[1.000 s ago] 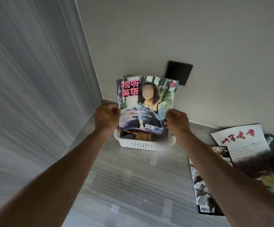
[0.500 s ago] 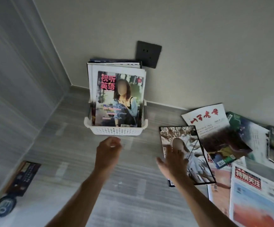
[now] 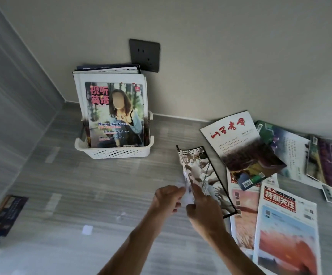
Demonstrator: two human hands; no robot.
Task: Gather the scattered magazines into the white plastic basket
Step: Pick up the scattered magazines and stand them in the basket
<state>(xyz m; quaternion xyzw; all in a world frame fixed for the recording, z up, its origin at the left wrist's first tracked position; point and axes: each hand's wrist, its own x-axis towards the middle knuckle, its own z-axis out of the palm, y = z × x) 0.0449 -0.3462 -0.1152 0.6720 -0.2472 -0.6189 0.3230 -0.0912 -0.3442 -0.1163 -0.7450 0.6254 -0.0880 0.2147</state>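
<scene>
2 hands (image 3: 168, 199) (image 3: 204, 213) on black-bordered magazine (image 3: 206, 175)

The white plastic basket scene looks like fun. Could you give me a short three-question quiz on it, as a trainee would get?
1. True or false: the white perforated plastic basket holds magazines standing upright.
2. Which magazine do the left hand and right hand lift by its edge?
A. the black-bordered magazine
B. the white magazine with red brush lettering
C. the front magazine reading "Never Say Never"
3. Fill in: on the wall behind the basket sits a dark ____.

Key: 1 true; 2 A; 3 socket.
</scene>
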